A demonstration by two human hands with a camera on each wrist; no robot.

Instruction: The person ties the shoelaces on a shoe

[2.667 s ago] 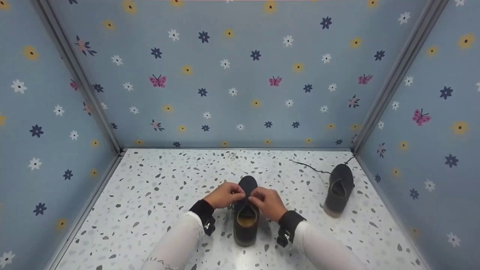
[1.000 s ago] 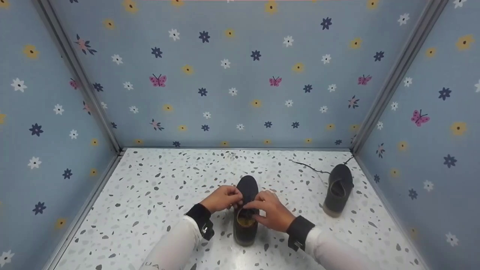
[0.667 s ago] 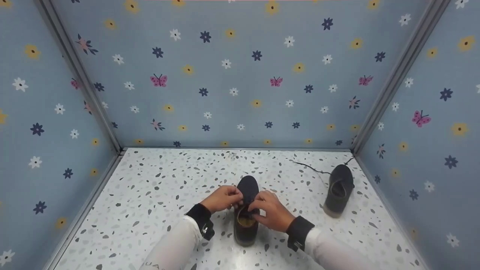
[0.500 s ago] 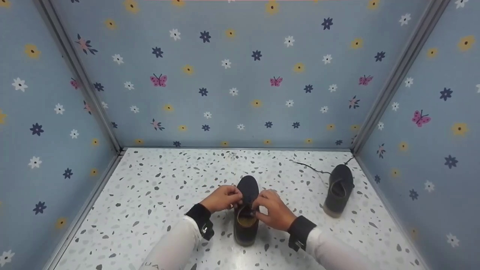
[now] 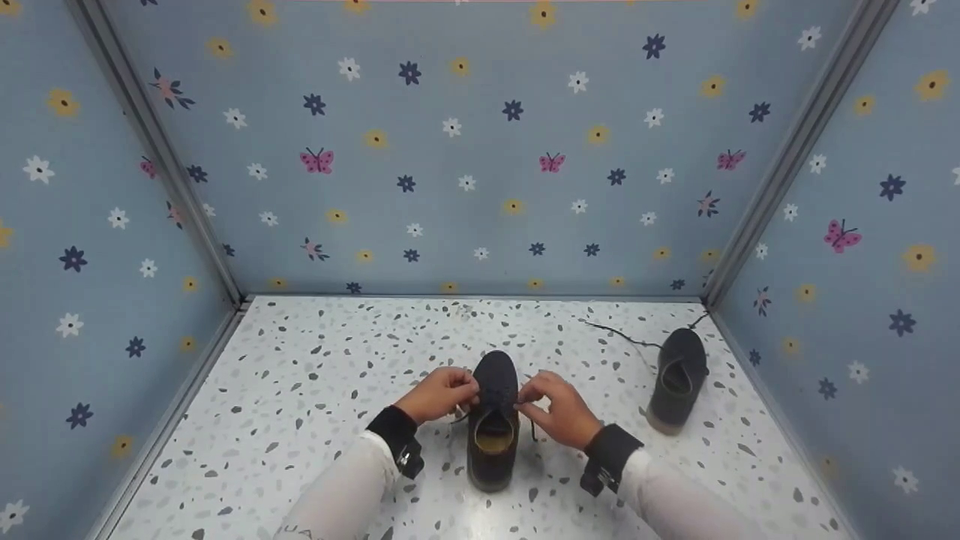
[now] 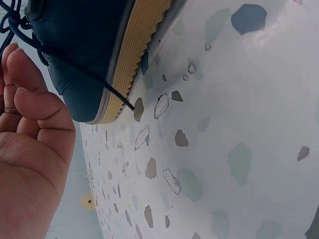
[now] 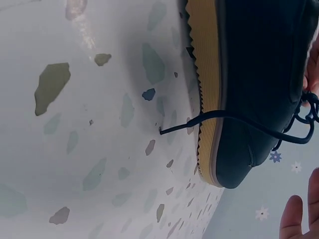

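Note:
A dark navy lace-up shoe (image 5: 495, 367) with a ribbed tan sole (image 6: 134, 50) stands upright on the floor, its toe pointing away. My left hand (image 5: 442, 394) pinches its shoelace at the left side of the laced part. On the other side, my right hand (image 5: 559, 409) pinches the lace between thumb and forefinger, close to the shoe's edge. The left wrist view shows a knot with loops (image 6: 19, 22) on top. One lace end (image 6: 82, 69) hangs down the left side. Another lace end (image 7: 224, 114) drapes over the sole in the right wrist view.
A second dark shoe (image 5: 679, 379) stands at the right, its loose lace (image 5: 626, 336) stretched over the speckled white floor (image 5: 337, 360). Blue flowered panels (image 5: 480, 150) enclose the back and both sides, framed by grey metal posts (image 5: 787, 157).
My hands have moved apart from over the middle of the shoe to its two sides. Lace ends now show at both sides. Both shoes have stayed in place.

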